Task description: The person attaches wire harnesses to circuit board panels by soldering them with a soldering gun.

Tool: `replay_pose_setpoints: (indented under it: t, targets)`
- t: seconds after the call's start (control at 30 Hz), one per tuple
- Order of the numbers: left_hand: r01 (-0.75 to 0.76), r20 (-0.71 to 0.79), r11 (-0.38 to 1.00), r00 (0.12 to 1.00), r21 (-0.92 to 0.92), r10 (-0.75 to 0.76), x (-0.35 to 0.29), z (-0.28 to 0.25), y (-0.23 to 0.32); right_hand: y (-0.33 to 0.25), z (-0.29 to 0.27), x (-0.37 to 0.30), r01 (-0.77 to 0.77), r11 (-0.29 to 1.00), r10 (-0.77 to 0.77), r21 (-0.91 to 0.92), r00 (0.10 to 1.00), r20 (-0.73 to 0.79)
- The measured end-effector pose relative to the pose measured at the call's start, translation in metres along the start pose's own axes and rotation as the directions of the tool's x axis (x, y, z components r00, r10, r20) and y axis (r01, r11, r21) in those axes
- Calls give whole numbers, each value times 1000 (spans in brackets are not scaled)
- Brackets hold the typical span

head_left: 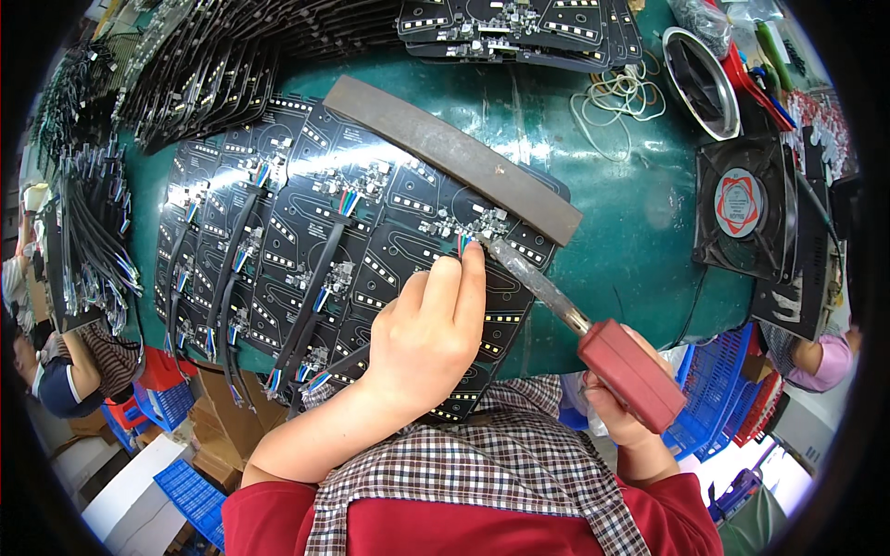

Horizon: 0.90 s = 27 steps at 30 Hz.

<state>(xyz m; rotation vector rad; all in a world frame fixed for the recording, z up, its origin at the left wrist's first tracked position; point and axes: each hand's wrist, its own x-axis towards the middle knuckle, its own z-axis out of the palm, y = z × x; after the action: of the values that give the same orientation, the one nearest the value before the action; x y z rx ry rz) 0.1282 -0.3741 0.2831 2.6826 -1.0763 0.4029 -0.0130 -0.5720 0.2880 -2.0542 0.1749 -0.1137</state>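
My right hand (623,419) is wrapped round the red handle of a soldering iron (635,375). Its long metal shaft reaches up and left, and the tip touches or nearly touches the components on a black circuit board (389,269). Close to that tip, my left hand (431,320) presses a bundle of thin coloured wires (463,243) against the board with its fingertips. Most of the cable behind these wires is hidden under the hand. Several joined boards to the left carry black cables (315,273) with coloured wire ends at their components.
A long grey-brown bar (454,157) lies across the boards. Stacked boards (204,65) fill the back left, with more boards (510,28) behind. Cable bundles (93,222) hang at the left. A black fan (740,204), a metal ring (702,83) and pale solder wire (616,102) are at the right.
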Motion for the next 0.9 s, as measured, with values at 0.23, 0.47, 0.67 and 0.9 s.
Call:
replay_pose_setpoints:
  t: [0.23,0.47,0.67,0.9]
  targets:
    - [-9,6,999,1000,-44,9,-1,0,1,-7,5,-6,-305,719,355,624,934,47]
    - [-8,18,1000,1000,-24,9,-3,-1,2,-12,2,-1,-353,686,365,637,923,118]
    - [-15,33,1000,999,5,15,-3,-2,3,-11,3,0,-409,693,409,593,901,144]
    - [11,33,999,999,39,-12,-4,-1,3,-7,-1,7,-112,991,111,77,994,21]
